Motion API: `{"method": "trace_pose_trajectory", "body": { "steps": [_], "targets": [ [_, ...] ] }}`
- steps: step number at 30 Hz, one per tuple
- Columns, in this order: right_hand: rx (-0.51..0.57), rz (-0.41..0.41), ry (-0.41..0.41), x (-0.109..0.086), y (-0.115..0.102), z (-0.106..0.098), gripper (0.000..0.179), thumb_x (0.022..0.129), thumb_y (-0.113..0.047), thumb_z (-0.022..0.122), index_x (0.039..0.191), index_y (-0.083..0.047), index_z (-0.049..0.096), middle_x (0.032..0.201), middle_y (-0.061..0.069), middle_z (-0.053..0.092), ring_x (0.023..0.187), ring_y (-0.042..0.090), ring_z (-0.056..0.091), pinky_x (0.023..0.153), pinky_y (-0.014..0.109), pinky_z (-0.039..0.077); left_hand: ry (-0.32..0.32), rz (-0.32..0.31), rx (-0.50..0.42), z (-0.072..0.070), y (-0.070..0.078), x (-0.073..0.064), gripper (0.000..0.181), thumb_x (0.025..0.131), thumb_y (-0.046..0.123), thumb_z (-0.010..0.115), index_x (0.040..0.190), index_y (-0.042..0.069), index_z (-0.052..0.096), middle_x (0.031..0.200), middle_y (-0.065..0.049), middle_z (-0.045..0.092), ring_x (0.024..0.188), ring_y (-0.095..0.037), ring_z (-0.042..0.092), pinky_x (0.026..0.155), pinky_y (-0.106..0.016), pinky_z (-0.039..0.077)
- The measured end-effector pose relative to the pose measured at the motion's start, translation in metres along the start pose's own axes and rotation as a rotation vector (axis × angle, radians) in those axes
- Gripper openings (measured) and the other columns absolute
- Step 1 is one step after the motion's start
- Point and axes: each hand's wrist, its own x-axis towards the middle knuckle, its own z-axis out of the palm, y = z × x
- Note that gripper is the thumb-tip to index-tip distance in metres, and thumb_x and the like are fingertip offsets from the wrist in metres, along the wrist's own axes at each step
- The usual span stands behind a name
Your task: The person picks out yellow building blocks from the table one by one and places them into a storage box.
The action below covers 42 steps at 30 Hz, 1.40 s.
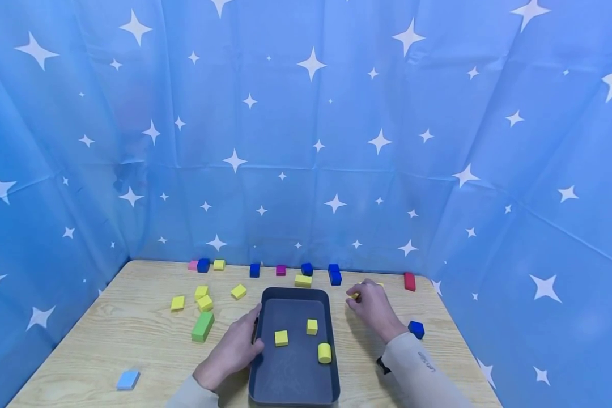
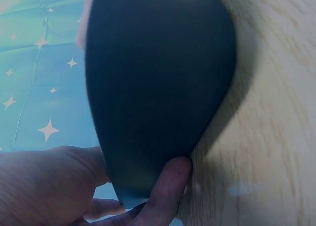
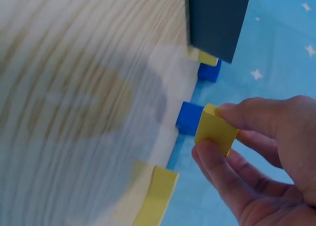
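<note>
My right hand (image 1: 372, 309) has its thumb and fingers pinched on a small yellow, flat-faced block (image 3: 216, 132), out toward the far right corner of the bench (image 1: 107, 334), to the right of the tray. It looks lifted off the bench, though I cannot tell by how much. My left hand (image 1: 234, 345) grips the left side wall of the dark grey rectangular tray (image 1: 294, 388), its thumb at the rim.

I judge the block light and stiff, painted wood or firm foam, hard to break and only a little slippery on its smooth faces. Two opposite sides, pinched near the middle, should be enough; a corner pinch might let it twist. The tray, I expect, is rigid and light, best held by its wall so its floor stays level.

In the right wrist view the block's broad face leans, slightly longer than wide; it has no front, and its long axis is weak. Just beyond it in that view is a blue cube-like block (image 3: 187, 118), by the bench's far edge; whether they touch I cannot tell. A longer yellow bar (image 3: 155, 199) lies near that edge too. The tray's long axis runs away from me, toward the bench's far edge
</note>
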Motion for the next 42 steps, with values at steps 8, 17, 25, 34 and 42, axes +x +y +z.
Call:
{"method": "trace_pose_trajectory", "body": {
  "steps": [8, 17, 25, 34, 42],
  "targets": [
    [0.016, -0.067, -0.005, 0.000, -0.015, 0.001, 0.016, 0.100, -0.006, 0.091, 0.116, -0.003, 0.090, 0.105, 0.008, 0.076, 0.086, 0.012, 0.070, 0.079, 0.030, 0.071, 0.015, 0.010, 0.053, 0.000, 0.000, 0.001, 0.088, 0.102, 0.002, 0.077, 0.179, -0.004, 0.036, 0.173, -0.035, 0.054, 0.100, -0.023, 0.074, 0.069, -0.031, 0.056],
    [0.026, -0.124, -0.013, 0.003, -0.031, 0.002, 0.016, 0.099, -0.004, 0.091, 0.115, -0.003, 0.091, 0.108, 0.010, 0.078, 0.089, 0.013, 0.073, 0.080, 0.032, 0.072, 0.018, 0.010, 0.070, 0.000, 0.001, 0.002, 0.088, 0.101, 0.003, 0.077, 0.179, -0.004, 0.037, 0.173, -0.035, 0.054, 0.111, -0.027, 0.073, 0.076, -0.036, 0.060],
    [0.020, -0.150, -0.037, 0.004, -0.044, 0.004, 0.013, 0.100, -0.005, 0.091, 0.113, -0.005, 0.091, 0.110, 0.008, 0.077, 0.090, 0.012, 0.075, 0.081, 0.028, 0.071, 0.007, -0.004, 0.045, 0.000, 0.000, 0.002, 0.088, 0.101, 0.002, 0.076, 0.180, -0.004, 0.035, 0.173, -0.036, 0.053, 0.091, -0.021, 0.071, 0.067, -0.033, 0.058],
    [-0.028, -0.255, -0.069, 0.006, -0.052, 0.008, 0.010, 0.099, -0.004, 0.091, 0.109, -0.004, 0.090, 0.110, 0.008, 0.078, 0.091, 0.015, 0.077, 0.078, 0.027, 0.069, 0.023, -0.004, 0.094, 0.001, 0.000, 0.003, 0.088, 0.100, 0.004, 0.079, 0.178, -0.004, 0.039, 0.174, -0.034, 0.054, 0.137, -0.036, 0.070, 0.116, -0.061, 0.062],
    [-0.072, -0.289, -0.115, 0.008, -0.058, 0.008, 0.012, 0.099, -0.007, 0.092, 0.111, -0.006, 0.090, 0.113, 0.008, 0.079, 0.094, 0.016, 0.078, 0.079, 0.029, 0.070, 0.024, -0.009, 0.090, 0.001, 0.001, 0.003, 0.087, 0.100, 0.003, 0.079, 0.178, -0.003, 0.039, 0.175, -0.034, 0.053, 0.140, -0.038, 0.070, 0.114, -0.060, 0.063]
  ]
}}
